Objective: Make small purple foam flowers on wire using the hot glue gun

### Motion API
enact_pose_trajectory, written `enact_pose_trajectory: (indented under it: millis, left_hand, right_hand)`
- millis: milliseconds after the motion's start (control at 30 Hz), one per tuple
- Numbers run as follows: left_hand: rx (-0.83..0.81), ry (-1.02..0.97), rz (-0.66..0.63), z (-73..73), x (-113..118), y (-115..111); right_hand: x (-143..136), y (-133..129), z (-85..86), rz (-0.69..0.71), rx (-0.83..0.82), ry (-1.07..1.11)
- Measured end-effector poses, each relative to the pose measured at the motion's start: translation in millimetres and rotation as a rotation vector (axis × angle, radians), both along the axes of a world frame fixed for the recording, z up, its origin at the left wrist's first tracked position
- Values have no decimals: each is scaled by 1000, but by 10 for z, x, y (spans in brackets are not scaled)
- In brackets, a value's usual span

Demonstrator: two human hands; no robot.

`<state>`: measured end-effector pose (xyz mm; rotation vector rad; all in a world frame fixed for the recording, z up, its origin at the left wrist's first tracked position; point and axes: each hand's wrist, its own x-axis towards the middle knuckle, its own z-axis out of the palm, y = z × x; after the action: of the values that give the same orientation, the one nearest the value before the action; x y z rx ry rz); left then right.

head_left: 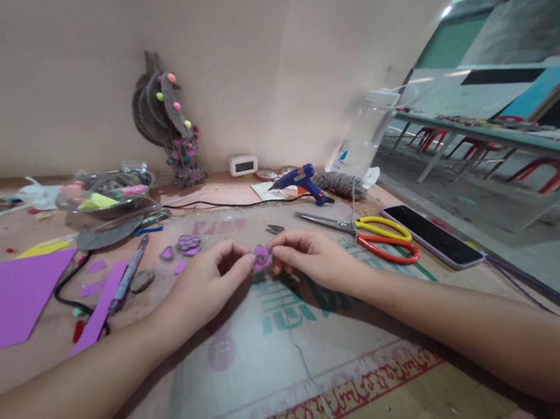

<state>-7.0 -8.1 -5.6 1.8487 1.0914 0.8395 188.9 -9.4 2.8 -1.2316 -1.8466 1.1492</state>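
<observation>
Between my two hands is a small purple flower-like piece with a dark grey outline [261, 256]. My left hand [225, 268] pinches its left side between thumb and fingers. On the other side, my right hand [307, 255] pinches its right edge, fingers curled. A similar purple flower piece [189, 244] and a smaller purple petal piece [167, 253] lie just beyond my left hand. Metal tips of a small tool [275, 228] poke out behind my right hand; the rest is hidden. Scissors with red and yellow handles [370, 229] lie to the right.
A blue glue gun [302, 182] lies beside a grey yarn roll [341, 184]. A phone [432, 236] rests near the right table edge. Purple sheet [8, 300], marker pen [129, 274] and a filled bowl [109, 205] are at left. A small clock [243, 165] stands by the wall.
</observation>
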Motion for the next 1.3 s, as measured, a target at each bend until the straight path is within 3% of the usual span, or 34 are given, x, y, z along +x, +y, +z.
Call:
enact_pose_trajectory:
  millis: [167,233,400,533,667,767,867,933,1000,1167,1300]
  left_hand:
    - [-81,-120,70,-29,-10,73]
    - [-100,-131,68,-28,-9,74]
    - [-109,-110,72,-10,-2,49]
    - [-121,-109,68,-29,-9,58]
    - [-134,-101,76,-53,-12,60]
    - [-133,-106,67,-56,-10,56]
    - [-129,-109,61,-50,-12,58]
    - [-119,-110,62,-47,-16,62]
    - [-114,-107,68,-46,-20,66]
    - [-130,-117,82,-53,-24,76]
    - [-134,-123,74,-40,-22,72]
  right_hand:
    - [251,275,51,-195,331,-34]
    - [344,382,45,-240,441,-150]
    - [427,449,-52,-101,622,-626]
    - [437,430,-91,-2,618,-776]
    - [459,460,-88,5,641,-856]
    - [497,516,-97,-106,585,-778]
    - [549,573,-88,-323,529,-532]
    - [567,582,-54,-463,556,-362]
    - [550,545,-1,-513,614,-270]
    - [357,273,144,-298,751,-339]
    - [216,64,243,-132,722,-336]
